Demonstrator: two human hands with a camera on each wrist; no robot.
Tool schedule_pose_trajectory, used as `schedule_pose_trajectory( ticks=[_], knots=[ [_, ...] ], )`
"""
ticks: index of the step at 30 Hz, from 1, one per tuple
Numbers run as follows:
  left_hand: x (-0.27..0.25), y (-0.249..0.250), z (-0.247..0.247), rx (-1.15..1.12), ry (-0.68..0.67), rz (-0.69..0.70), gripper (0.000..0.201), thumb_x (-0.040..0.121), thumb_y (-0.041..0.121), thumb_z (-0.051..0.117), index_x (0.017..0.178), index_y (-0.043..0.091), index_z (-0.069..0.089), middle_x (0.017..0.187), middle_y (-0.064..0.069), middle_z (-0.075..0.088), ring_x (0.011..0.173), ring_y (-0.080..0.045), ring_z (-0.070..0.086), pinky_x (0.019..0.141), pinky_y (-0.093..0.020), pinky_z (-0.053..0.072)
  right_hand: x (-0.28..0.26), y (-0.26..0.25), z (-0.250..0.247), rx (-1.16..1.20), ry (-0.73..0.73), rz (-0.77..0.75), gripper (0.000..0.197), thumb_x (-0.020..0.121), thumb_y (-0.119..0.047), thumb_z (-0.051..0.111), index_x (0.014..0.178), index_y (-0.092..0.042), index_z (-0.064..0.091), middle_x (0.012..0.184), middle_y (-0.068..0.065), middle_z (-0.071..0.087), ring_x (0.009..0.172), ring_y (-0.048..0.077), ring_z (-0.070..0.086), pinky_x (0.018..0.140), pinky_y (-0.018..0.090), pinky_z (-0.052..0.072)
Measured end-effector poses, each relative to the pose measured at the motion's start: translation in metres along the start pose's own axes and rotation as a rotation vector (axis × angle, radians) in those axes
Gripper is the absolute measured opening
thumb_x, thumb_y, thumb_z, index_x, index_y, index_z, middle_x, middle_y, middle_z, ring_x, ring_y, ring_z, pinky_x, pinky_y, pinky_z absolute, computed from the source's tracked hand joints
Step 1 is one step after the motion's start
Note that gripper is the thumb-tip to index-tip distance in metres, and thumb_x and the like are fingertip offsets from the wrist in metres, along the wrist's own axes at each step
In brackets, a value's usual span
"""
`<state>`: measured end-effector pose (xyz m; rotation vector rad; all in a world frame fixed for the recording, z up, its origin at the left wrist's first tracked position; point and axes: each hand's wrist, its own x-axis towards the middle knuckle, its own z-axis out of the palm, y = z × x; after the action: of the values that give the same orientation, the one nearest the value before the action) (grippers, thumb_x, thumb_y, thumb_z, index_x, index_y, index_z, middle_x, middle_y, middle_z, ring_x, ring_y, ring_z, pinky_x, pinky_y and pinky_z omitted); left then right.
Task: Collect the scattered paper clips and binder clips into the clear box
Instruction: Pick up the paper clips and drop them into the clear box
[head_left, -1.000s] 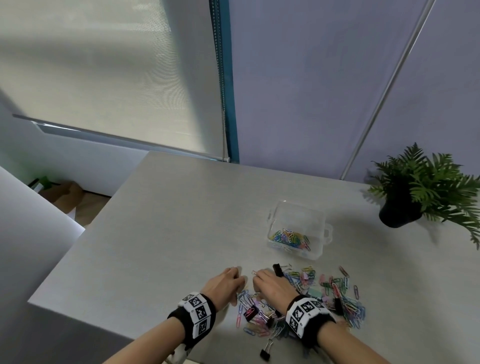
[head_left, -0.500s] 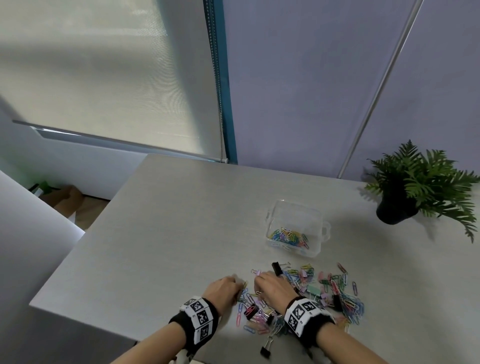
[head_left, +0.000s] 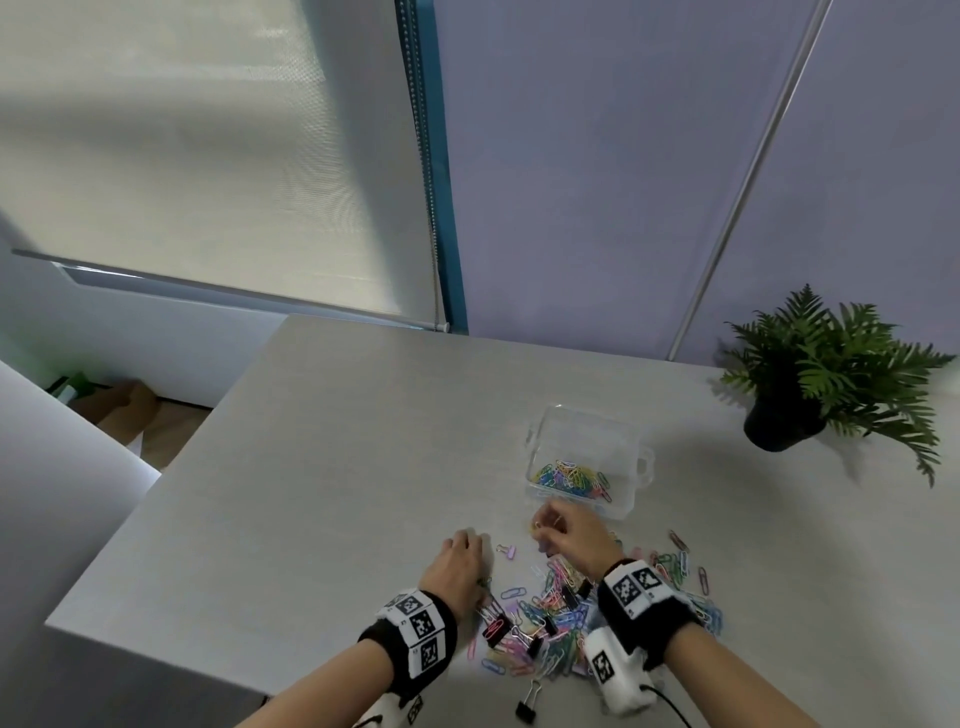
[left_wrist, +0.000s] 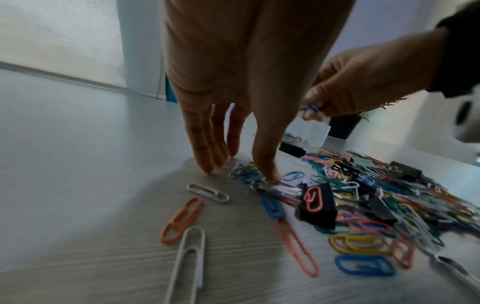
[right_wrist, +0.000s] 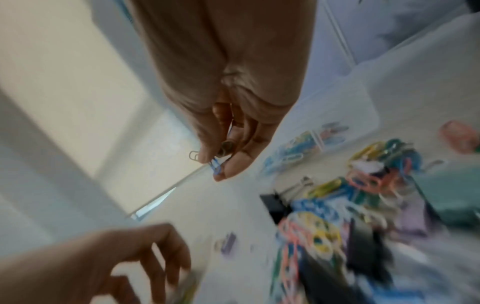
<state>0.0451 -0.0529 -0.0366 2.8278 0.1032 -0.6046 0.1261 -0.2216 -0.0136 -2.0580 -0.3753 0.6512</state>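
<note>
My right hand (head_left: 571, 535) hangs raised just below the small clear plastic box (head_left: 636, 462) at centre right of the head view, its grip pinching a few small coloured paper clips (right_wrist: 217, 164) — a blue one shows between thumb and fingertips. The box already has a layer of coloured paper clips in its near end. My left hand (head_left: 457, 566) is at lower centre, grip released, fingers (left_wrist: 205, 152) straight and pointing down, tips touching the pale wood-grain table (head_left: 311, 467) at the left edge of the scattered heap of coloured paper clips and black binder clips (head_left: 561, 618). One lilac binder clip (head_left: 506, 550) lies apart between my two hands — another black binder clip (head_left: 527, 704) sits alone near the bottom edge. A dark-potted green fern (head_left: 826, 379) stands at the right.
</note>
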Motion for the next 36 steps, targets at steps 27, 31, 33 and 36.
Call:
schedule_pose_trajectory(
  ticks=[27, 31, 33, 36],
  knots=[
    [0.013, -0.021, -0.016, -0.317, -0.031, 0.07, 0.016, 0.079, 0.003, 0.057, 0.093, 0.004, 0.065, 0.091, -0.006, 0.066, 0.093, -0.022, 0.063, 0.072, -0.014, 0.039, -0.002, 0.007, 0.025, -0.655, -0.29, -0.25, 0.016, 0.086, -0.013, 0.058, 0.102, -0.011, 0.059, 0.106, 0.007, 0.059, 0.098, 0.022, 0.055, 0.085, 0.032, 0.042],
    [0.021, -0.035, -0.042, -0.427, -0.038, 0.012, 0.022, 0.077, -0.004, 0.052, 0.085, 0.008, 0.067, 0.072, 0.0, 0.063, 0.069, -0.015, 0.058, 0.059, -0.009, 0.042, -0.006, 0.01, 0.044, -0.714, -0.264, -0.276, 0.025, 0.084, -0.011, 0.06, 0.108, -0.009, 0.053, 0.111, 0.011, 0.053, 0.099, 0.027, 0.053, 0.078, 0.036, 0.044],
    [0.029, -0.036, -0.057, -0.466, -0.036, 0.019, 0.027, 0.076, -0.007, 0.051, 0.073, 0.017, 0.063, 0.064, 0.007, 0.058, 0.062, -0.012, 0.056, 0.062, -0.015, 0.046, -0.006, 0.009, 0.051, -0.751, -0.244, -0.291, 0.024, 0.082, -0.005, 0.059, 0.105, -0.007, 0.051, 0.109, 0.013, 0.052, 0.096, 0.03, 0.053, 0.068, 0.037, 0.042],
    [0.043, -0.027, -0.08, -0.455, 0.003, 0.071, 0.026, 0.077, -0.005, 0.055, 0.071, 0.02, 0.059, 0.062, 0.007, 0.057, 0.058, -0.009, 0.055, 0.062, -0.014, 0.045, -0.007, 0.003, 0.053, -0.891, -0.264, -0.321, 0.015, 0.082, 0.001, 0.054, 0.096, -0.004, 0.052, 0.102, 0.017, 0.054, 0.091, 0.031, 0.054, 0.062, 0.034, 0.03]
  ],
)
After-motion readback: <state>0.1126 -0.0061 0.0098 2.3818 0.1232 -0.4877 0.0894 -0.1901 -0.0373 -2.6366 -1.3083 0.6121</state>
